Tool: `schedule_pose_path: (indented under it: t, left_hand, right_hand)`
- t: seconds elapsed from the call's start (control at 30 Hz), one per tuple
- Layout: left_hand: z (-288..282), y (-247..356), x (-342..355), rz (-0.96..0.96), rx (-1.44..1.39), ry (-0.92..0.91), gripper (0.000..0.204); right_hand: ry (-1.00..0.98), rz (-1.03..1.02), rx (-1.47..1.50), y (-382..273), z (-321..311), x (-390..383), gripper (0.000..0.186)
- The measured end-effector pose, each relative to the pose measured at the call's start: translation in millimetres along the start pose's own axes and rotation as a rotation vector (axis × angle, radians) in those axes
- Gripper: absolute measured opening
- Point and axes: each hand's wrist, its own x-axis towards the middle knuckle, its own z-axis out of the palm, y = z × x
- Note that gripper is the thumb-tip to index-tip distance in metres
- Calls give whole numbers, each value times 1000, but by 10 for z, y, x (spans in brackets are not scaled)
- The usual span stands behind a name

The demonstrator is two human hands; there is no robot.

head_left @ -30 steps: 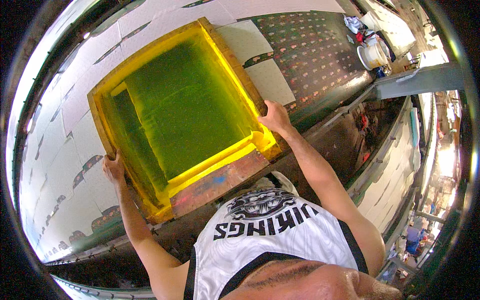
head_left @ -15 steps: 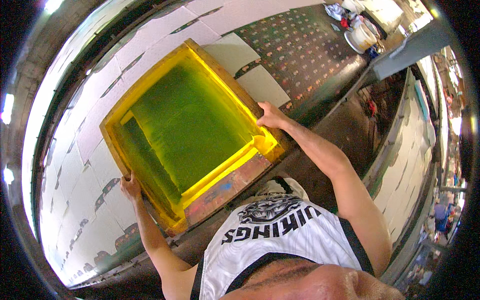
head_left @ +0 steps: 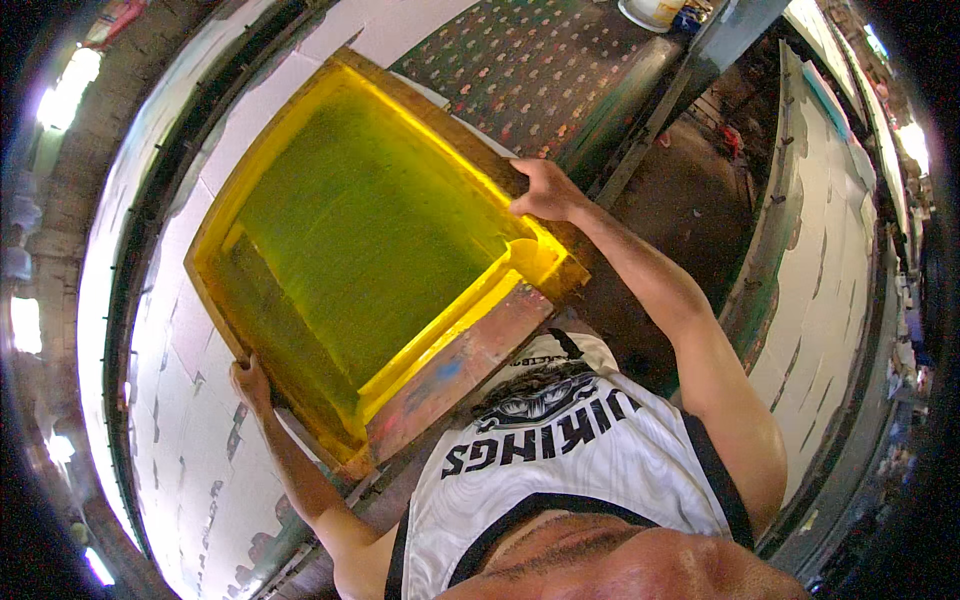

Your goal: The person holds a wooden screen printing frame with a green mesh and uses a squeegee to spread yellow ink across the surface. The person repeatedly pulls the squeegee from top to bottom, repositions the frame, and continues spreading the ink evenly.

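Both my hands hold a screen-printing frame, tilted over the pale table. It has wooden sides smeared with yellow ink and a green-yellow mesh. My left hand grips its left side near the lower corner, fingers partly hidden beneath. On the right side, my right hand is closed around the rim, thumb over the edge. A yellow-coated bar runs along the inner near edge, with a curved yellow lump at its right end. A stained wooden board forms the side nearest my body.
Pale sheets cover the long table on the left. Beyond the frame lies dark patterned fabric. A white bucket stands at the top. A grey metal beam juts in at upper right, and a second long table runs along the right.
The frame looks larger and nearer, raised from the table, and covers more of the pale sheets beside it. My hands have kept their grips while the whole view shifted.
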Motion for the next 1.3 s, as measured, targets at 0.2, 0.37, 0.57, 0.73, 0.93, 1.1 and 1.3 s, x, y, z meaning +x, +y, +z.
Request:
schedule_pose_path:
  t: [0.2,0.37,0.57,0.73,0.93,1.1,1.3]
  left_hand:
    - [-85,1171,893,210,18,6,49]
    - [259,2142,1597,503,-293,-71,79]
    - [530,4853,1670,919,-390,-288,71]
    - [628,6749,1012,1231,-383,-189,73]
    - [318,8248,-251,1500,-451,-229,72]
    - [153,9203,-1297,1690,-423,-308,72]
    - [362,9808,-1825,1930,-517,-349,58]
  right_hand:
    - [84,208,217,586,-307,-458,108]
    - [244,238,310,616,-708,-1214,101]
    - [721,31,737,1363,-667,-2921,94]
    - [1162,328,498,853,-313,-3845,96]
    - [1379,573,526,78,-63,-4448,78]
    - [1569,757,460,-59,247,-4776,78]
    - [1670,848,452,-262,245,-4680,79]
